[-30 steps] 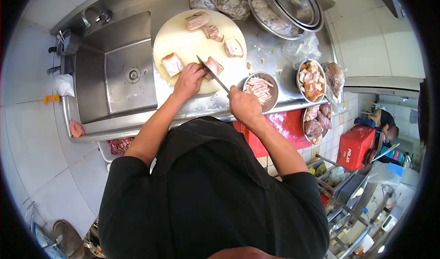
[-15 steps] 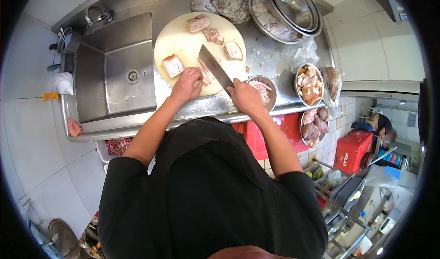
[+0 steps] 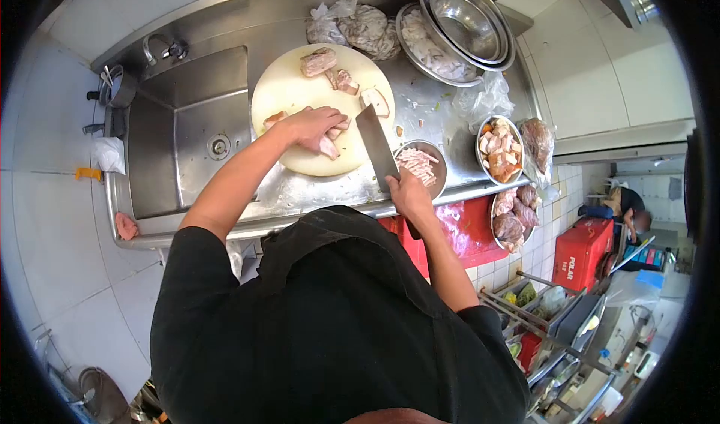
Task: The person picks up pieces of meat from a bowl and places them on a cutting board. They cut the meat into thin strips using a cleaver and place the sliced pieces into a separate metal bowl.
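A round white cutting board [image 3: 270, 71] lies on the steel counter. My left hand [image 3: 311, 126] is over it, its fingers reaching across pale pork slices [image 3: 328, 148] and closed on them from above. Part of a larger pork block [image 3: 274, 119] shows behind my left wrist. In my right hand [image 3: 409, 193] is the handle of a cleaver [image 3: 377, 143], its wide blade angled over the board's right edge, apart from the slices. Several meat chunks [image 3: 319, 62] sit at the board's far side, one pork piece [image 3: 374, 102] near the blade tip. A bowl of pork strips [image 3: 418, 166] stands beside my right hand.
To the left is a steel sink [image 3: 206, 124] with a faucet [image 3: 161, 47]. Stacked steel bowls [image 3: 469, 26] and bagged food [image 3: 360, 28] stand at the back. A bowl of cut meat [image 3: 500, 150] is at right. Farther right, a person [image 3: 630, 203] bends near a red cooler [image 3: 583, 255].
The cleaver has moved right, off the slices towards the board's edge. My left hand has gone from pinching at a slice to reaching over the slices. The view has shifted slightly.
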### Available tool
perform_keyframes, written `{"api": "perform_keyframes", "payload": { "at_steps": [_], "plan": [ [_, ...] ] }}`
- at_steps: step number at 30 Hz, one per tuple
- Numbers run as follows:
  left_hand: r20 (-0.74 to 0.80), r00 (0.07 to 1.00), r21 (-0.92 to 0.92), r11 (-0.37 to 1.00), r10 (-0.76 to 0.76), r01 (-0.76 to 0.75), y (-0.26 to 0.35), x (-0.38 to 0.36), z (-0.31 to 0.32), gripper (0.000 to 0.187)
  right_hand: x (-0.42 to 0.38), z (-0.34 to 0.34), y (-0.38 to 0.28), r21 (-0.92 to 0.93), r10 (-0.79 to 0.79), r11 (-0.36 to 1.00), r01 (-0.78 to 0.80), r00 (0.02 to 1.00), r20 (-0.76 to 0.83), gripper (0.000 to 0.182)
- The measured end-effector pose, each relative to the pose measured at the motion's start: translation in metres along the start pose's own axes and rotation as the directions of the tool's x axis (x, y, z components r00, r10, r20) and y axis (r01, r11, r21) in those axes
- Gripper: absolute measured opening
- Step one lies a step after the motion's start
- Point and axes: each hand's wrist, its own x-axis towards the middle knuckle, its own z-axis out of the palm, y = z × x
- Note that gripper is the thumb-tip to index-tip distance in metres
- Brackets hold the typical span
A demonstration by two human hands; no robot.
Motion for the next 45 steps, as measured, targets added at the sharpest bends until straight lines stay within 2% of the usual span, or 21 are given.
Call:
{"api": "perform_keyframes", "payload": {
  "at_steps": [2, 3, 5, 6, 9, 10, 12, 14, 17, 20, 23, 26, 29, 32, 35, 38, 41, 44, 45],
  "plan": [
    [0.072, 0.997, 0.125, 0.992, -0.014, 0.005, 0.010, -0.008, -0.002, 0.079, -0.005, 0.009, 0.012, 0.135, 0.042, 0.990, -0.049, 0.998, 0.055, 0.038],
    [0.016, 0.998, 0.111, 0.992, -0.055, 0.053, 0.016, -0.011, 0.002, 0.077, -0.006, 0.010, 0.014, 0.200, 0.056, 0.977, -0.072, 0.995, 0.085, 0.038],
    [-0.084, 0.986, 0.065, 0.986, -0.145, 0.151, 0.028, -0.022, 0.023, 0.074, -0.015, -0.002, 0.005, 0.339, 0.157, 0.914, -0.224, 0.964, 0.215, 0.038],
    [-0.195, 0.971, 0.074, 0.985, -0.138, 0.154, 0.033, -0.026, 0.036, 0.066, -0.018, -0.006, 0.003, 0.395, 0.196, 0.867, -0.303, 0.937, 0.288, 0.038],
    [-0.331, 0.882, -0.050, 0.940, -0.334, 0.337, 0.070, -0.024, 0.046, 0.053, -0.018, 0.002, 0.005, 0.330, 0.173, 0.912, -0.244, 0.958, 0.231, 0.036],
    [-0.368, 0.854, -0.069, 0.927, -0.367, 0.368, 0.077, -0.023, 0.047, 0.052, -0.016, 0.008, 0.007, 0.252, 0.124, 0.955, -0.159, 0.981, 0.148, 0.036],
    [-0.505, 0.789, -0.131, 0.935, -0.350, 0.331, 0.079, -0.026, 0.054, 0.049, -0.011, 0.017, 0.005, 0.064, -0.012, 0.998, 0.011, 1.000, 0.002, 0.035],
    [-0.636, 0.695, -0.180, 0.940, -0.337, 0.291, 0.076, -0.032, 0.059, 0.046, -0.007, 0.013, -0.007, 0.033, 0.007, 0.999, -0.008, 0.999, 0.043, 0.035],
    [-0.518, 0.753, -0.369, 0.900, -0.406, 0.231, 0.067, -0.044, 0.056, 0.035, 0.001, 0.016, -0.022, -0.009, -0.008, 1.000, 0.009, 0.998, 0.069, 0.033],
    [-0.588, 0.728, -0.347, 0.923, -0.353, 0.167, 0.066, -0.047, 0.058, 0.025, 0.004, 0.020, -0.032, -0.064, -0.052, 0.996, 0.055, 0.997, 0.058, 0.031],
    [-0.625, 0.717, -0.297, 0.943, -0.309, 0.147, 0.064, -0.046, 0.062, 0.022, 0.007, 0.024, -0.039, -0.095, -0.084, 0.992, 0.084, 0.996, 0.005, 0.029],
    [-0.622, 0.699, -0.307, 0.931, -0.353, 0.197, 0.062, -0.045, 0.071, 0.022, 0.002, 0.012, -0.052, -0.091, -0.069, 0.994, 0.067, 0.997, -0.021, 0.028],
    [-0.679, 0.655, -0.281, 0.942, -0.330, 0.183, 0.065, -0.042, 0.068, 0.021, -0.012, -0.004, -0.064, -0.071, -0.068, 0.995, 0.067, 0.998, -0.014, 0.028],
    [-0.696, 0.563, -0.399, 0.892, -0.446, 0.212, 0.070, -0.035, 0.061, 0.025, -0.020, -0.003, -0.059, -0.039, -0.063, 0.997, 0.062, 0.998, -0.028, 0.028],
    [-0.648, 0.543, -0.431, 0.845, -0.534, 0.316, 0.058, -0.021, 0.067, 0.029, -0.024, 0.001, -0.051, 0.001, -0.016, 1.000, 0.016, 0.998, -0.058, 0.029],
    [-0.329, 0.711, -0.542, 0.741, -0.621, 0.396, 0.047, -0.010, 0.044, 0.028, -0.027, 0.003, -0.042, 0.022, 0.038, 0.999, -0.037, 0.997, -0.062, 0.031],
    [-0.096, 0.786, -0.607, 0.662, -0.611, 0.441, 0.028, -0.004, 0.035, 0.024, -0.032, 0.006, -0.033, 0.036, 0.064, 0.997, -0.062, 0.997, -0.053, 0.032],
    [-0.039, 0.830, -0.641, 0.651, -0.557, 0.407, 0.024, -0.012, 0.031, 0.026, -0.035, 0.011, -0.030, 0.042, 0.089, 0.995, -0.088, 0.995, -0.036, 0.032],
    [-0.184, 0.863, -0.570, 0.767, -0.470, 0.296, 0.029, -0.020, 0.030, 0.026, -0.036, 0.012, -0.030, 0.044, 0.101, 0.994, -0.099, 0.994, -0.031, 0.032]
  ]
}}
